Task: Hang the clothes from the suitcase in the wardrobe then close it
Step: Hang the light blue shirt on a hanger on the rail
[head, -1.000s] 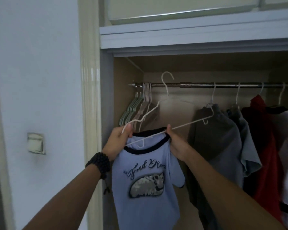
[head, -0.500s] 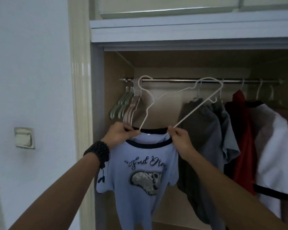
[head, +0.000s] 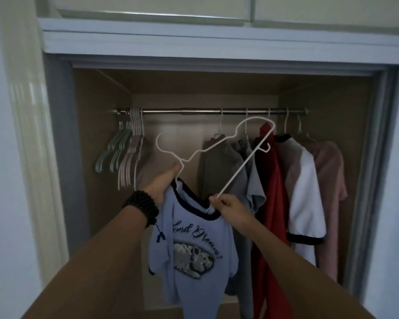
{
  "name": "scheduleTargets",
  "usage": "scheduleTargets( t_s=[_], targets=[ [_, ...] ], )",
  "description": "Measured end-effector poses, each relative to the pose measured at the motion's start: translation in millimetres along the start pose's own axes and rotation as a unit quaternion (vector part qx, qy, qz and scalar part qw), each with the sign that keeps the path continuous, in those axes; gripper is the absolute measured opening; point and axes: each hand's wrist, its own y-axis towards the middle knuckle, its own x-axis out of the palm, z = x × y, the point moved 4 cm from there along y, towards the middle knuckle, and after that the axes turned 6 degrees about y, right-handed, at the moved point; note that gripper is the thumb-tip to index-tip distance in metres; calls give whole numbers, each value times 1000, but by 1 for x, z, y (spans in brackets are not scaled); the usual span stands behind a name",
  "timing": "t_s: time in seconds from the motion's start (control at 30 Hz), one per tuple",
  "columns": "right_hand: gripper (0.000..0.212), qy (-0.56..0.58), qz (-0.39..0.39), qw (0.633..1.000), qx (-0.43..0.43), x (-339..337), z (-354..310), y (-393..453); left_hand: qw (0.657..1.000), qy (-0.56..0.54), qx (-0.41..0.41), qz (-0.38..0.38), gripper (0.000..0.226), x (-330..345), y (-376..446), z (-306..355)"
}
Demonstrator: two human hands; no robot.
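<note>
I hold the light blue T-shirt (head: pixel 189 249) up in front of the open wardrobe (head: pixel 217 56), its dark-trimmed collar stretched between my two hands and the printed front hanging down between my forearms. My left hand (head: pixel 161 187) grips the collar's left side together with the neck of the white wire hanger (head: pixel 219 146), fingers curled round both; a black bead bracelet (head: pixel 141 208) sits on that wrist. My right hand (head: pixel 226 207) pinches the collar's right side and the hanger's bottom bar where it enters the neck opening. The hanger is tilted, one shoulder tucked inside the shirt, the other poking up and right toward the clothes rail (head: pixel 194 111), its hook free of the rail.

Inside the wardrobe, a bunch of empty hangers (head: pixel 127 148) hangs at the rail's left end. To the right hang a grey garment (head: pixel 219 171), a grey-blue one beside it, a red garment (head: pixel 272 192), a white T-shirt with dark trim (head: pixel 304 192), and a pink garment (head: pixel 332 176) at the far right.
</note>
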Motion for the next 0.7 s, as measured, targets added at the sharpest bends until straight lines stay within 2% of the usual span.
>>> scheduleTargets(
  t_s=[0.1, 0.2, 0.3, 0.4, 0.47, 0.57, 0.7],
  targets=[
    [41, -12, 6, 1000, 10, -9, 4, -5, 999, -3, 51, 5, 20, 11, 1, 12],
    [40, -1, 15, 999, 30, -12, 8, -9, 998, -22, 49, -38, 26, 21, 0, 19],
    [38, -36, -17, 998, 54, -11, 13, -11, 990, 80, 78, -81, 40, 27, 0, 22],
    [16, -44, -66, 994, 74, -21, 17, -9, 979, 143, 111, -93, 42, 15, -1, 24],
    [15, -40, -5, 996, 84, -45, 20, -5, 979, 151, 112, -80, 43, -6, -3, 26],
    [22, -12, 143, 984, 107, -83, 22, 0, 975, 186, 113, -50, 40, -40, -4, 19],
    [19, 61, 162, 975, 141, -92, 11, 15, 985, 145, 60, -65, 29, -56, -7, -1]
  ],
)
